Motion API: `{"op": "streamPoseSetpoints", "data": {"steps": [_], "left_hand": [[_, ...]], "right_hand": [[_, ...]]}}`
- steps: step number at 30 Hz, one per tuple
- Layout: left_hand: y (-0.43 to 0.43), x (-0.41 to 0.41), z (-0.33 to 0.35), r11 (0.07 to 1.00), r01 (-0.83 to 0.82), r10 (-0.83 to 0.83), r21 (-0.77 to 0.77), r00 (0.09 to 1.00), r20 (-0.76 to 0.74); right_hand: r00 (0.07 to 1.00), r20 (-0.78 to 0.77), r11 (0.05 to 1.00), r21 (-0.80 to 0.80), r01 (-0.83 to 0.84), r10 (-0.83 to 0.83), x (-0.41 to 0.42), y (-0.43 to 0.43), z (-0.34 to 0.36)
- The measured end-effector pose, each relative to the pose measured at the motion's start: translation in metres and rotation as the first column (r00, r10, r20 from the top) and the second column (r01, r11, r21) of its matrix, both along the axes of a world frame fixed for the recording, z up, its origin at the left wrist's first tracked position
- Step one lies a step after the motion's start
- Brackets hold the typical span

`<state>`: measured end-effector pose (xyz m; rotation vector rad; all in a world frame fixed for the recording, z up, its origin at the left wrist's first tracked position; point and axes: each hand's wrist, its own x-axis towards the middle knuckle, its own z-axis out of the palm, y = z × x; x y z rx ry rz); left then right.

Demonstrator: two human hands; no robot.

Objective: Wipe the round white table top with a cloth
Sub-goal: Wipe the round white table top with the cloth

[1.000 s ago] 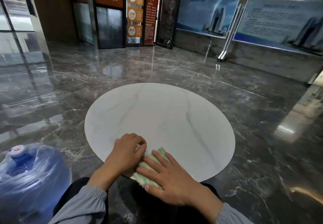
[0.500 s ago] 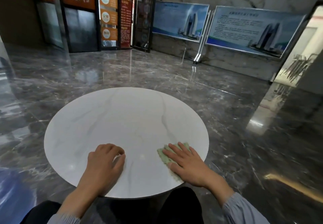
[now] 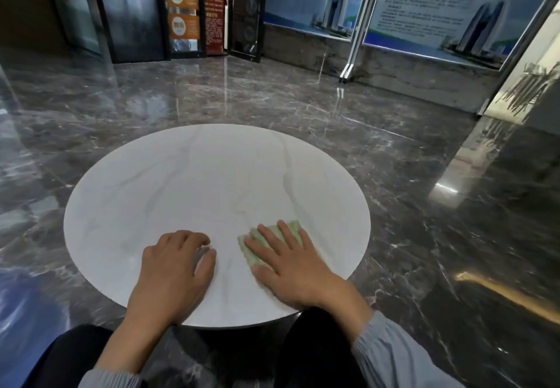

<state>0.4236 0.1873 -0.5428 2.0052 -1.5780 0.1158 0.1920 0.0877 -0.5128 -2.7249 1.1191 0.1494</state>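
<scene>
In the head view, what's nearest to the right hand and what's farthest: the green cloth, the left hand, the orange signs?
1. Green cloth: flat under the right hand, on the table.
2. Left hand: beside it, leftward on the table.
3. Orange signs: far back left, by the wall.

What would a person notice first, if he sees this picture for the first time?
The round white table top fills the middle, bright against the dark glossy marble floor. Near its right front edge the right hand presses flat on a pale green cloth, and the left hand rests on the table beside it with curled fingers, holding nothing. Large tower posters stand along the back wall.
</scene>
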Motion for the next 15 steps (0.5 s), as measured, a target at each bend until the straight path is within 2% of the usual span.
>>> {"op": "streamPoseSetpoints", "data": {"steps": [3, 7, 11, 15], "left_hand": [[0.001, 0.000, -0.001, 1.000, 0.000, -0.001, 0.016, 0.999, 0.047], [0.002, 0.000, -0.001, 1.000, -0.003, 0.003, 0.002, 0.999, 0.039], [0.001, -0.001, -0.001, 1.000, -0.003, 0.003, -0.003, 0.999, 0.040], [0.002, -0.002, 0.000, 1.000, -0.002, 0.003, -0.010, 0.999, 0.046]], "right_hand": [[0.994, 0.039, 0.995, -0.019, -0.097, 0.098, -0.004, 0.043, -0.001], [0.998, 0.039, 0.998, -0.010, -0.057, 0.057, -0.041, 0.039, 0.009], [0.984, -0.002, 0.984, -0.014, 0.179, -0.179, -0.076, -0.034, 0.005], [0.909, -0.045, 0.910, -0.009, 0.415, -0.415, -0.082, -0.119, 0.002]]}}
